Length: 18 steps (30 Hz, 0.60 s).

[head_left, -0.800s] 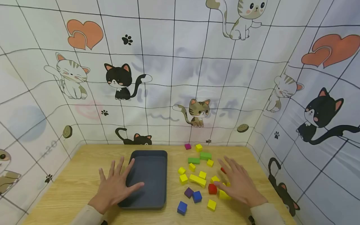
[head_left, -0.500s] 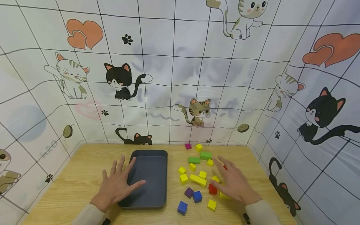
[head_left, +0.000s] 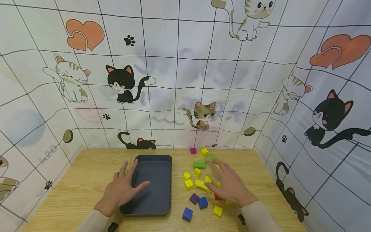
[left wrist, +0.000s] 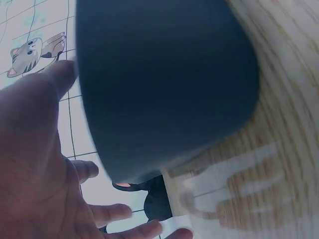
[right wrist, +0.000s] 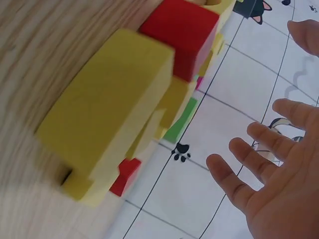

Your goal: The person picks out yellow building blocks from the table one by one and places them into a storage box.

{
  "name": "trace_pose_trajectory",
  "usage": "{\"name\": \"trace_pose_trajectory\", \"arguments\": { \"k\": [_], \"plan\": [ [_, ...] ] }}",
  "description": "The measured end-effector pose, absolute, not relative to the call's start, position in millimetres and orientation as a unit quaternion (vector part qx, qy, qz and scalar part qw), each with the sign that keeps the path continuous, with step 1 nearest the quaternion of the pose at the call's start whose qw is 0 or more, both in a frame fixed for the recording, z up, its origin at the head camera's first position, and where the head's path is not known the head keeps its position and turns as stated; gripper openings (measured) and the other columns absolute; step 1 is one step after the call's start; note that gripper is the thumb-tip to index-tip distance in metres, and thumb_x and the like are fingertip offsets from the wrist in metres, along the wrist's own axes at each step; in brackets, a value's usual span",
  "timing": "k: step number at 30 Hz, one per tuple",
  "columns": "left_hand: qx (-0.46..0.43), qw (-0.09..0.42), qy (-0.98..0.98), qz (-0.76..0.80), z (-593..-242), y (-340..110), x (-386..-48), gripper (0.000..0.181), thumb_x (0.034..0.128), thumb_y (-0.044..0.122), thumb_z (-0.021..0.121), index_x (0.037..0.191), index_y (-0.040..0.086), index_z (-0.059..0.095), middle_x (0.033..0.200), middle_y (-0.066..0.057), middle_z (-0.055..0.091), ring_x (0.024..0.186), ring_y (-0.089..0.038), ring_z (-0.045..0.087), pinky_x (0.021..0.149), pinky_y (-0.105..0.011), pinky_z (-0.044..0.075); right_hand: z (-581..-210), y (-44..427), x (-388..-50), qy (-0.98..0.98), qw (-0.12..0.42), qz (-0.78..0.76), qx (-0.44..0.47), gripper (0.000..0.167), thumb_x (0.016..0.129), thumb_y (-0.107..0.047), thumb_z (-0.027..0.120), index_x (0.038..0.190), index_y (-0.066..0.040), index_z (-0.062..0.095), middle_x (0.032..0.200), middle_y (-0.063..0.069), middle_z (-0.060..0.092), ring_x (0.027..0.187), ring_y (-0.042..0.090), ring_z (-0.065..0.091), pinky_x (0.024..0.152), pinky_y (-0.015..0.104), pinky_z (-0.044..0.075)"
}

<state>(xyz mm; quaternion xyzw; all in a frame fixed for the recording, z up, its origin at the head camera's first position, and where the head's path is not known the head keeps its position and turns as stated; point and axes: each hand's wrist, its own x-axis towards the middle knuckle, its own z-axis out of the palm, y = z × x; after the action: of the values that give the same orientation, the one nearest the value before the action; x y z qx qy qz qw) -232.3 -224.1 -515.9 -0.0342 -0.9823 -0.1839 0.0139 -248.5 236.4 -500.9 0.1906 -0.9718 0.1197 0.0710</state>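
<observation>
My left hand [head_left: 120, 191] hovers at the left side of a dark grey tray [head_left: 155, 190], its fingers extended and the thumb over the tray. In the left wrist view the tray wall [left wrist: 169, 89] stands beside the palm; whether they touch I cannot tell. Over the wooden blocks on the right, my right hand [head_left: 232, 187] is spread and holds nothing. Partly under it lie a red block [head_left: 218, 196] and a long yellow block [head_left: 203, 185]. The right wrist view gives a nearer yellow block [right wrist: 107, 94] and a red cube [right wrist: 184, 32], apart from the fingers.
Between tray and right hand lie blue cubes [head_left: 187, 214], a purple cube [head_left: 194, 198] and several yellow cubes [head_left: 218, 211]. Green blocks [head_left: 199, 165] and a magenta cube [head_left: 193, 150] lie farther back. A cat-print cloth [head_left: 162, 80] hangs behind the wooden table [head_left: 95, 167].
My right hand has moved left, farther over the blocks, now covering part of a green and the long yellow block. The left hand has turned slightly, its fingers closer together. The blocks look unmoved.
</observation>
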Motion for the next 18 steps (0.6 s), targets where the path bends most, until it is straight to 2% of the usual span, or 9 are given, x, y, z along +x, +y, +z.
{"name": "trace_pose_trajectory", "arguments": {
  "k": [5,9,13,15,18],
  "plan": [
    [-0.021,0.007,-0.979,-0.201,-518,-224,-234,0.118,0.0998,0.084,0.071,0.188,0.021,0.024,0.173,-0.039,0.042,0.137,-0.063,0.062,0.069,-0.063,0.062,-497,225,-249,-0.971,0.062,0.126,0.193,0.093,0.106,-0.066,0.075,0.183,-0.026,0.042,0.185,0.012,0.046,0.163,0.047,0.053,0.123,0.075,0.053],
    [-0.024,0.014,-0.979,-0.203,-520,-226,-238,0.119,0.1005,0.075,0.079,0.186,0.012,0.025,0.154,-0.043,0.054,0.110,-0.051,0.074,0.066,-0.057,0.062,-496,216,-250,-0.968,0.053,0.138,0.201,0.092,0.106,-0.061,0.078,0.183,-0.026,0.041,0.186,0.011,0.044,0.164,0.048,0.052,0.126,0.074,0.051],
    [-0.032,0.017,-0.977,-0.210,-521,-229,-240,0.115,0.1019,0.057,0.087,0.185,0.006,0.025,0.138,-0.043,0.060,0.083,-0.035,0.073,0.062,-0.051,0.059,-495,208,-251,-0.963,0.043,0.152,0.217,0.090,0.106,-0.057,0.079,0.182,-0.028,0.041,0.187,0.011,0.043,0.166,0.049,0.050,0.129,0.076,0.048],
    [-0.038,0.011,-0.976,-0.215,-522,-233,-241,0.112,0.1027,0.046,0.088,0.185,0.005,0.025,0.136,-0.043,0.062,0.080,-0.032,0.071,0.063,-0.050,0.058,-495,204,-251,-0.960,0.041,0.162,0.226,0.087,0.106,-0.054,0.081,0.181,-0.028,0.045,0.186,0.010,0.045,0.165,0.047,0.053,0.127,0.074,0.051],
    [-0.045,0.009,-0.975,-0.218,-524,-238,-241,0.104,0.1039,0.028,0.088,0.183,0.001,0.026,0.136,-0.043,0.064,0.085,-0.035,0.074,0.068,-0.054,0.061,-495,196,-251,-0.958,0.024,0.163,0.236,0.084,0.106,-0.049,0.082,0.180,-0.032,0.046,0.184,0.008,0.048,0.161,0.042,0.059,0.122,0.068,0.058]
  ]
}}
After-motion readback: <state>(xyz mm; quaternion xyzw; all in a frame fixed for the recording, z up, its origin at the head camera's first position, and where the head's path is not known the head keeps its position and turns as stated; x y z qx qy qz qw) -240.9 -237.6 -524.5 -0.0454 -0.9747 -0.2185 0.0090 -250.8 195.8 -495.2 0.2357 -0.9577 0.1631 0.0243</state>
